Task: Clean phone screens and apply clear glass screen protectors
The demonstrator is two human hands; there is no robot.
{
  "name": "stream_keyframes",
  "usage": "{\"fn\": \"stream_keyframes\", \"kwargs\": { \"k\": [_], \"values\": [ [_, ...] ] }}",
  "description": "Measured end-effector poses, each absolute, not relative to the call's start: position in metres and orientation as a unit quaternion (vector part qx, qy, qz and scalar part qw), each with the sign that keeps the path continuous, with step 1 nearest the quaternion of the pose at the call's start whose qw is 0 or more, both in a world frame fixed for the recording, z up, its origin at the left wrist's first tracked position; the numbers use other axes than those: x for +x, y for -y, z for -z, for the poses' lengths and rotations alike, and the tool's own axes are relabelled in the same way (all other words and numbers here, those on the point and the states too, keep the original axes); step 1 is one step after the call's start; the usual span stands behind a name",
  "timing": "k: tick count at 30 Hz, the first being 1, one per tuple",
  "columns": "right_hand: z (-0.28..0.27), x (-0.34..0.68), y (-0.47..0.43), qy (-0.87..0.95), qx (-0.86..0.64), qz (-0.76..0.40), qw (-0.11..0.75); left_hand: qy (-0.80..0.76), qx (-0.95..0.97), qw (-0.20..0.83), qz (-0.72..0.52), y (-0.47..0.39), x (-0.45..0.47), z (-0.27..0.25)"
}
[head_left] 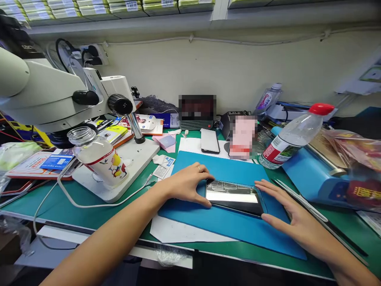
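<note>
A dark smartphone [235, 197] with a bright reflection across its glossy face lies flat on the blue mat [205, 163]. My left hand [190, 182], with a ring on one finger, grips its left end, the thumb at the near corner and the fingers at the far one. At the other end, my right hand [290, 212] spans the phone between thumb and fingertips. A thin clear edge shows by the phone's right end; whether it is a separate sheet, I cannot tell.
A microscope [53, 91] and a glass jar [102, 159] stand at left. Behind the mat are another phone [210, 141] and a blurred pink item [242, 137]. To the right are a red-capped bottle [294, 137], a blue machine [309, 174] and long thin tools [303, 202].
</note>
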State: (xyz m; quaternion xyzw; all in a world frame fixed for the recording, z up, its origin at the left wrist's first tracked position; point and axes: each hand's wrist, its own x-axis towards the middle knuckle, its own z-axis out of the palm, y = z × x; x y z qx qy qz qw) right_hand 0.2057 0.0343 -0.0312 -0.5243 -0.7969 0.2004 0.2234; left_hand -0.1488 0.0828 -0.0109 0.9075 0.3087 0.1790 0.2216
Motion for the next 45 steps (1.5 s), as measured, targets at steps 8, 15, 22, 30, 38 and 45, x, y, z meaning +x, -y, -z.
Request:
{"fn": "stream_keyframes", "kwargs": {
  "k": [8,15,22,30,38,45],
  "values": [
    [0.021,0.200,-0.031,0.788,-0.549,-0.216,0.177,-0.320,0.906,0.235,-0.147,-0.081,-0.146,0.007],
    [0.020,0.199,-0.030,0.787,-0.548,-0.233,0.164,-0.332,0.899,0.247,-0.143,-0.079,-0.145,0.006],
    [0.019,0.199,-0.030,0.789,-0.547,-0.236,0.150,-0.330,0.899,0.251,-0.144,-0.079,-0.146,0.007],
    [0.019,0.199,-0.030,0.791,-0.545,-0.241,0.143,-0.335,0.898,0.247,-0.140,-0.079,-0.145,0.009],
    [0.018,0.198,-0.028,0.795,-0.542,-0.236,0.137,-0.335,0.904,0.232,-0.129,-0.077,-0.144,0.007],
    [0.018,0.198,-0.026,0.795,-0.542,-0.231,0.142,-0.336,0.905,0.232,-0.122,-0.076,-0.144,0.006]
  ]
}}
